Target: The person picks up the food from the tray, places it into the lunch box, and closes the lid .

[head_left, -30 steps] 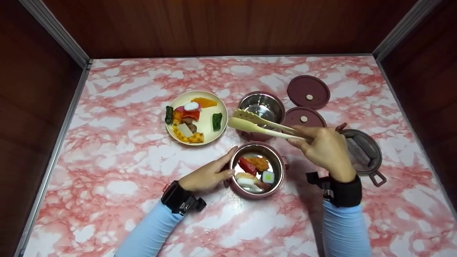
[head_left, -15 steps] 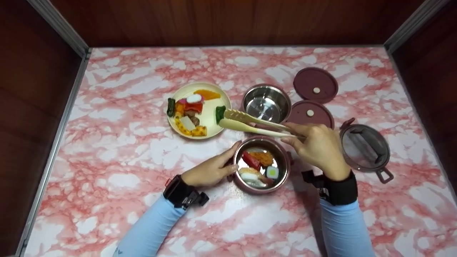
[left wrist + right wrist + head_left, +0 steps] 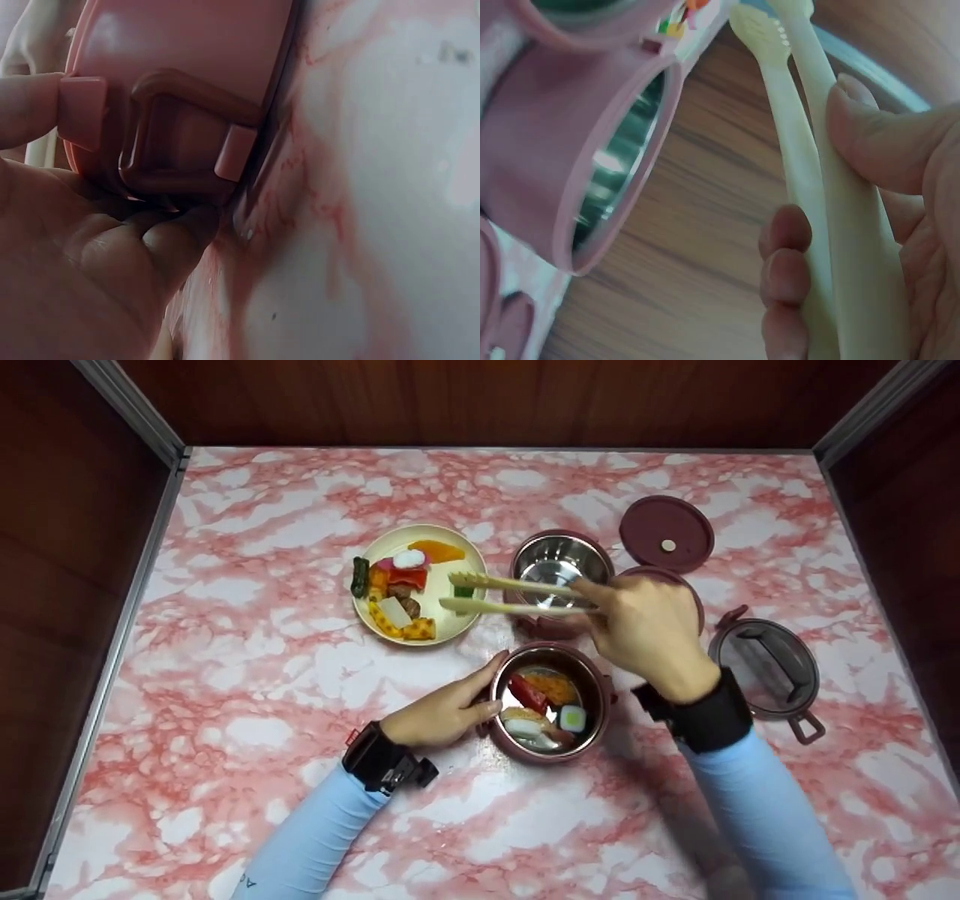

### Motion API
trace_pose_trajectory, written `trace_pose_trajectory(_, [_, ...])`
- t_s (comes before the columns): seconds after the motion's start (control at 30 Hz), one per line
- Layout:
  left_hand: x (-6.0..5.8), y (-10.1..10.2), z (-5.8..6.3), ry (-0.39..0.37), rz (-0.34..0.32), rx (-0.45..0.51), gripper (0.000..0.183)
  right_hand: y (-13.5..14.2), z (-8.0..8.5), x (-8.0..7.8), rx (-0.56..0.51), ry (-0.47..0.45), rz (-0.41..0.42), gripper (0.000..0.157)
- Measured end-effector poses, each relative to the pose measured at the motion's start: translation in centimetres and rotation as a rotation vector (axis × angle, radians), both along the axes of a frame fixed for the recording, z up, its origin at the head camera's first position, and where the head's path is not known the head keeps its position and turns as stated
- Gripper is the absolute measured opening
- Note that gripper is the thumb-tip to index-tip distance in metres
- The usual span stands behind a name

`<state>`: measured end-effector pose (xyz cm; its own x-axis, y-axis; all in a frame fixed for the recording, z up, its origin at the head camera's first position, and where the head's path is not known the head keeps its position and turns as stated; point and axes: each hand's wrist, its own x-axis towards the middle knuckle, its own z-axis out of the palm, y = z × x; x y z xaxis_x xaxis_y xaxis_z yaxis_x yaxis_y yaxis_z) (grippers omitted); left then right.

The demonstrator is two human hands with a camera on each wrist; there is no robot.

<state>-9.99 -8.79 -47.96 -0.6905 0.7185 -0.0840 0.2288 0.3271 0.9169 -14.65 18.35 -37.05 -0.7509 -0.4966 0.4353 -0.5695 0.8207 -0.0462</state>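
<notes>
My left hand (image 3: 435, 716) holds the near dark-pink pot (image 3: 541, 759) by its left side. In the left wrist view its thumb (image 3: 26, 112) presses a latch while the other fingers reach under the pot's handle (image 3: 180, 180). Inside this pot lie a red piece (image 3: 527, 694), an orange-brown piece (image 3: 551, 688), a sushi roll (image 3: 572, 718) and a white-and-tan piece (image 3: 523, 724). My right hand (image 3: 652, 630) grips cream tongs (image 3: 491, 606). Their parted tips reach over the right side of a cream plate (image 3: 469, 547), either side of a green piece (image 3: 463, 591).
Several toy foods, including a dark green piece (image 3: 361, 577) at the rim, lie on the plate's left half. A second steel-lined pot (image 3: 525, 544) stands under the tongs. Two maroon lids (image 3: 667, 529) and a see-through lid with a dark rim (image 3: 810, 667) lie to the right.
The tongs have moved left from over the far pot to the green piece on the plate, with the right hand shifting up and turning. The left hand stays on the near pot.
</notes>
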Motion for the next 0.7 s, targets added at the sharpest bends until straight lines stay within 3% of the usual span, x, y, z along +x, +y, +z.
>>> trace_pose_trajectory(0.1, [0.0,0.0,0.0,0.002,0.004,-0.007,0.071,-1.0,0.8,-1.2,0.021,0.019,0.020,0.035])
trace_pose_trajectory(0.2, [0.0,0.0,0.0,0.006,0.003,-0.007,0.071,-2.2,1.2,-2.4,0.061,-0.018,0.027,0.034])
trace_pose_trajectory(0.4, [-0.1,0.0,-0.2,0.013,-0.003,0.018,0.070,-4.9,1.3,-4.4,0.185,-0.193,-0.003,0.031])
trace_pose_trajectory(0.7, [-0.1,-0.1,-0.2,0.010,-0.003,0.036,0.071,-6.0,0.7,-5.5,0.199,-0.350,0.016,0.020])
